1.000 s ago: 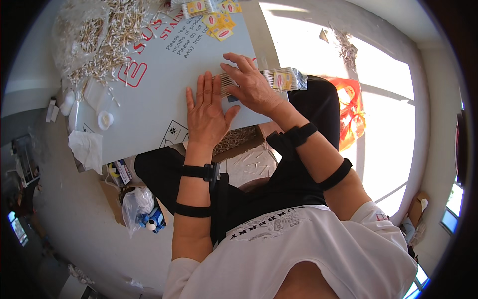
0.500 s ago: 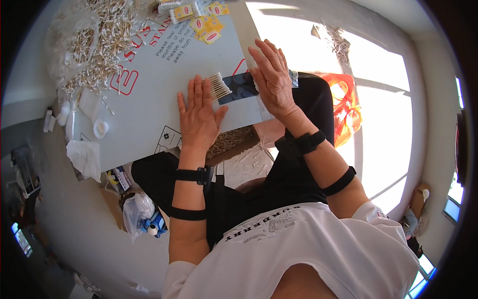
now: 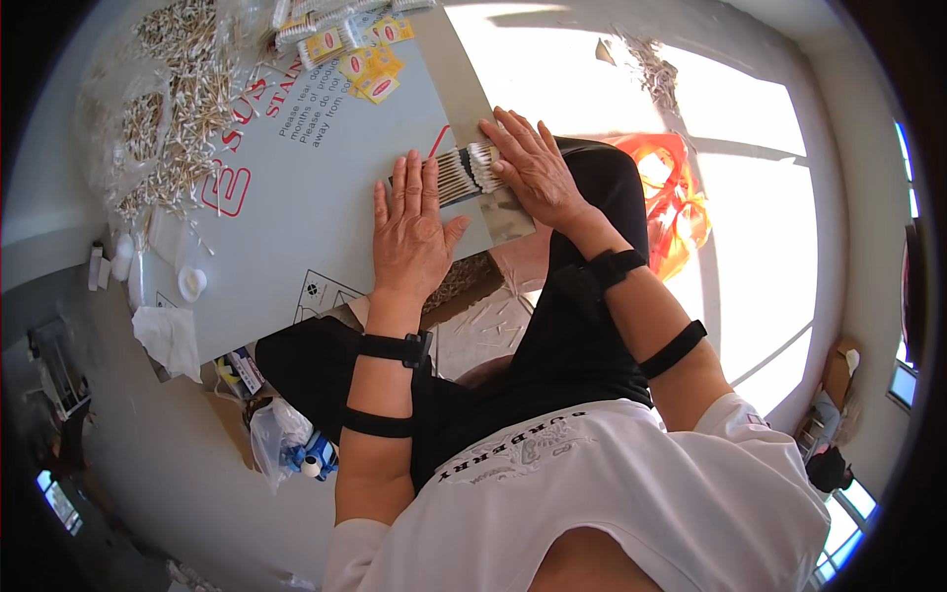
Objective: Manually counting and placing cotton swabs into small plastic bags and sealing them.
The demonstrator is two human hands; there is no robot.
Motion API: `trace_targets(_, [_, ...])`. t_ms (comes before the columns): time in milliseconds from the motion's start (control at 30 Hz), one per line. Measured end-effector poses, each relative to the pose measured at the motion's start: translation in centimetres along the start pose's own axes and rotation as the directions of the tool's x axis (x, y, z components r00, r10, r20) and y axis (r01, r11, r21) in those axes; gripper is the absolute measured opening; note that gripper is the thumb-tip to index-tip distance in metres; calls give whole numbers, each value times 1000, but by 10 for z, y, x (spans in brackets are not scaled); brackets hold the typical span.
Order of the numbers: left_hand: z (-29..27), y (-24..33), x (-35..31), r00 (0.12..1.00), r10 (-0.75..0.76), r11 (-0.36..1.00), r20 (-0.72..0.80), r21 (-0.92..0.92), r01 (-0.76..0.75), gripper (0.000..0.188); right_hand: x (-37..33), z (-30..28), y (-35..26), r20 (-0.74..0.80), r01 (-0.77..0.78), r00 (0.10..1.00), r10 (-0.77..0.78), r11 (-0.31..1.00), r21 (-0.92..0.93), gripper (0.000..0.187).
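Observation:
Two flat rows of cotton swabs lie between my hands on a dark strip at the board's near right edge. My left hand (image 3: 409,237) is open, palm down, its fingers stretched over the left end of the wider row of swabs (image 3: 452,178). My right hand (image 3: 538,176) is also open, fingers extended, with its thumb side against the shorter row of swabs (image 3: 483,166). The two rows nearly meet, cotton tips facing. Of the dark strip, little shows. The grey board (image 3: 286,212) carries red and black print.
Loose cotton swabs (image 3: 178,109) heap at the far left beside clear plastic. Packed swabs (image 3: 321,44) and yellow cards (image 3: 373,74) lie at the back. A white tissue (image 3: 168,340) hangs over the left edge. Below are a swab-filled box (image 3: 469,281) and a red-orange bag (image 3: 671,202).
My hands have come closer together. The left has slid right with its row of swabs, and the shorter row now shows beside my right hand. The dark strip is mostly covered.

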State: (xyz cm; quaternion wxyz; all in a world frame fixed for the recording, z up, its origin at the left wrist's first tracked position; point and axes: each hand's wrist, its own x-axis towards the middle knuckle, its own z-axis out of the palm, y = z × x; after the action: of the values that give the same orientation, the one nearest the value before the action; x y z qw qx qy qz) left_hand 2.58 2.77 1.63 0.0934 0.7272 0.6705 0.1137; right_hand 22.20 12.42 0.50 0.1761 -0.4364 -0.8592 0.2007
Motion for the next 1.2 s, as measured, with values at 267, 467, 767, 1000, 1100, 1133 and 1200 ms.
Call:
trace_targets(267, [4,22,15,999,27,999,30,-21,-27,78,0,2,1,-4,-9,1000,9,1000,-6,52])
trace_targets(467, [5,26,20,999,51,996,18,-76,-50,76,1,3,1,-8,-15,1000,15,1000,8,52])
trace_targets(767, [2,19,16,991,125,990,38,-72,-122,72,0,5,3,-12,-29,1000,29,1000,5,53])
trace_targets(1000, [10,19,26,987,44,921,-156,-376,-100,65,-2,4,-1,-90,-32,996,30,999,-27,52])
trace_targets(1100, [18,19,32,936,-140,771,-323,-628,-102,59,-2,-2,1,-281,-211,913,296,932,296,49])
trace_targets(1133, [19,21,34,903,-246,708,-352,-702,-81,56,-1,-1,2,-276,-200,864,422,790,580,48])
trace_targets(1200, [25,28,38,892,-304,620,-334,-780,-80,55,4,1,10,-137,-206,836,531,535,819,48])
